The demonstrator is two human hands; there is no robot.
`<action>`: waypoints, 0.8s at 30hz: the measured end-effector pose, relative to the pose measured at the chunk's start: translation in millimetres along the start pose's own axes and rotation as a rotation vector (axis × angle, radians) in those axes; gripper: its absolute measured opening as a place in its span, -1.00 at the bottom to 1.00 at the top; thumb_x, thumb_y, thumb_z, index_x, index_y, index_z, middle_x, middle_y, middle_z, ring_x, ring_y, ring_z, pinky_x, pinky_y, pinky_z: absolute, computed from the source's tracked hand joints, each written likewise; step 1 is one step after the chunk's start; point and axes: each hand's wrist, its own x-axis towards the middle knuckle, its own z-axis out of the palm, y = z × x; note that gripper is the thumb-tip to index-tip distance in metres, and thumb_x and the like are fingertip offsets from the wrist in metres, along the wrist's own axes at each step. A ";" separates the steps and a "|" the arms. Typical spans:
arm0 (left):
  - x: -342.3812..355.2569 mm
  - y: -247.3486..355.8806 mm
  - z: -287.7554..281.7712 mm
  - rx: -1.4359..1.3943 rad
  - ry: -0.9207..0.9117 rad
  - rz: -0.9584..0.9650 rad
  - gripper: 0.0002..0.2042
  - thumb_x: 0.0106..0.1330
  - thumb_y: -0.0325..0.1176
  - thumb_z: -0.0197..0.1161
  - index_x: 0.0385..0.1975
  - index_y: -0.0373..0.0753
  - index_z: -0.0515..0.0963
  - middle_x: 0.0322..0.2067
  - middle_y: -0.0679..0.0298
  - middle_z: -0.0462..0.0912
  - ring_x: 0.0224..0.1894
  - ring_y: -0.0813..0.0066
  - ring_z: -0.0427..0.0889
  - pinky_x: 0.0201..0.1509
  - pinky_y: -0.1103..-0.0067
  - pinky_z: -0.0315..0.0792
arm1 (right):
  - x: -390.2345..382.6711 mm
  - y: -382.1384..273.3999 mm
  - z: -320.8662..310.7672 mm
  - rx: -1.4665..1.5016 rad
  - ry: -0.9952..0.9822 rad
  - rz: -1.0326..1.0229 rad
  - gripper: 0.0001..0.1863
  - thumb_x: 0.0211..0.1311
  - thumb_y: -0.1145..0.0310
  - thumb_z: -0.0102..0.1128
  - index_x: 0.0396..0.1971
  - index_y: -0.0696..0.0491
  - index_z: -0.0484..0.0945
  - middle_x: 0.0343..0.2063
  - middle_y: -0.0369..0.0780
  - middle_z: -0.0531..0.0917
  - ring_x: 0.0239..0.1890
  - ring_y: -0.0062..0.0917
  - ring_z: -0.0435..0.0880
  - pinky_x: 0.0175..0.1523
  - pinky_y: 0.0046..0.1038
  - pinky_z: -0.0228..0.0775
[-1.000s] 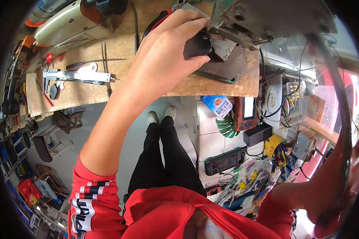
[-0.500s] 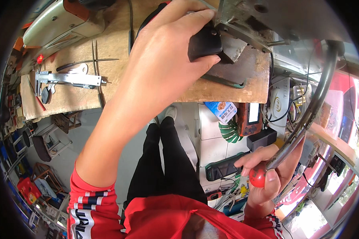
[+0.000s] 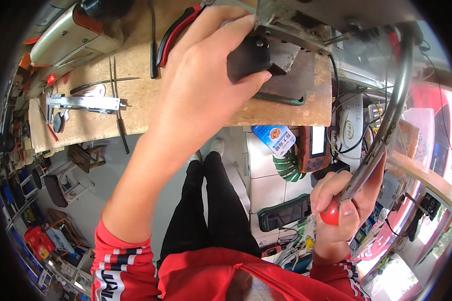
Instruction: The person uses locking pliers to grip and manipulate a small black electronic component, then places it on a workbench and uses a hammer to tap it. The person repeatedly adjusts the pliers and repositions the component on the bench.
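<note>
My left hand (image 3: 206,75) is closed around a small black block-shaped part (image 3: 247,57), pressing it against the base of a grey metal press machine (image 3: 306,20) at the top of the wooden workbench (image 3: 135,100). Low on the right, my right hand (image 3: 344,200) grips the red ball knob (image 3: 330,214) at the end of the machine's long curved metal lever (image 3: 386,120). That lever runs up to the machine's head at the upper right.
Red-handled pliers (image 3: 173,32), a metal caliper (image 3: 83,103), thin rods and a grey power tool (image 3: 73,35) lie on the bench. A dark metal plate (image 3: 299,83) sits under the machine. Below the bench edge, meters, cables and small boxes crowd the floor beside my legs.
My right hand has pulled the lever down, its red knob coming lower and nearer to me. My left hand has stayed on the black part at the machine.
</note>
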 end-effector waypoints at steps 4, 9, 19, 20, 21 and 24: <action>-1.7 10.0 4.3 -0.016 0.032 -0.045 -0.52 -0.12 -0.49 0.42 -0.11 -0.36 0.51 -0.05 0.16 0.50 -0.08 0.22 0.53 -0.01 0.51 0.42 | -7.5 -16.8 -5.7 0.058 -0.040 0.061 0.06 0.19 0.02 0.07 0.30 0.31 -0.46 -0.73 -0.17 0.52 -0.75 -0.58 0.45 -0.56 -0.60 0.30; -9.3 18.1 2.7 -0.001 -0.017 -0.021 -0.54 -0.15 -0.50 0.42 -0.15 -0.38 0.51 -0.06 0.13 0.50 -0.09 0.19 0.53 -0.04 0.50 0.43 | -34.4 -26.5 5.4 0.204 -0.022 0.090 0.08 0.15 0.17 0.10 0.28 0.31 -0.56 -0.73 -0.12 0.52 -0.77 -0.56 0.44 -0.62 -0.61 0.31; -17.8 18.4 6.3 -0.011 -0.007 0.009 -0.51 -0.14 -0.50 0.43 -0.11 -0.41 0.49 -0.07 0.12 0.50 -0.08 0.13 0.53 -0.03 0.46 0.44 | -37.5 -36.0 -3.1 0.106 0.163 0.080 0.12 0.06 0.07 0.22 0.28 0.38 -0.38 -0.77 -0.15 0.51 -0.81 -0.55 0.42 -0.68 -0.60 0.28; -18.4 19.3 9.1 -0.003 0.016 0.032 -0.50 -0.14 -0.51 0.42 -0.10 -0.40 0.49 -0.09 0.12 0.49 -0.07 0.09 0.51 -0.04 0.42 0.44 | -35.0 -35.3 -5.8 0.107 0.154 0.066 0.11 0.06 0.07 0.22 0.29 0.38 -0.36 -0.77 -0.15 0.51 -0.81 -0.55 0.42 -0.69 -0.60 0.28; -18.4 20.3 12.8 -0.007 0.028 0.030 -0.50 -0.14 -0.51 0.42 -0.10 -0.40 0.49 -0.09 0.12 0.49 -0.07 0.09 0.52 -0.05 0.42 0.44 | -32.1 -34.2 -9.5 0.107 0.146 0.050 0.10 0.05 0.08 0.22 0.29 0.38 -0.34 -0.78 -0.16 0.51 -0.82 -0.55 0.41 -0.69 -0.60 0.28; -17.9 24.1 25.4 -0.017 0.084 0.047 -0.51 -0.15 -0.51 0.42 -0.11 -0.39 0.49 -0.09 0.13 0.49 -0.08 0.10 0.52 -0.06 0.43 0.44 | -22.6 -29.4 -26.0 0.157 0.105 -0.002 0.02 0.08 0.14 0.21 0.29 0.39 -0.23 -0.78 -0.15 0.50 -0.82 -0.58 0.40 -0.72 -0.62 0.26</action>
